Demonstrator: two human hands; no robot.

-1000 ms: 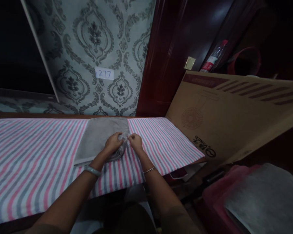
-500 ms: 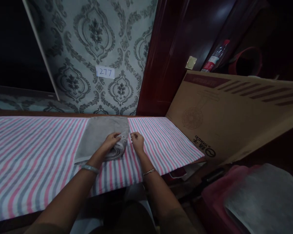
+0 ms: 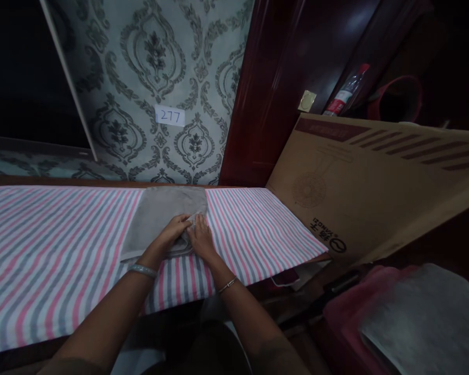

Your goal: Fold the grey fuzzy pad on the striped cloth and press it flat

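Observation:
A folded grey cloth [image 3: 156,205] lies on a pink, grey and white striped cover, its right part turned over in soft, bunched layers. My left hand [image 3: 176,229] is closed on the top layer of that fold, thumb and fingertips pinching it. Right beside it, my right hand [image 3: 202,238] lies on the fold near the cloth's right edge, fingers stretched out and close to the left fingertips. The underside of the fold is hidden by both hands.
The striped cover [image 3: 62,250] spreads over a long table against a patterned wall. A large cardboard box [image 3: 336,177] stands at the right, with a plastic bottle [image 3: 341,99] behind it. A dark screen [image 3: 27,78] is at the left. Grey and pink fabric [image 3: 425,312] sits lower right.
My right hand has moved left from the striped cover beside the cloth onto its fold, and its fingers have straightened. My left hand keeps its pinch in about the same place.

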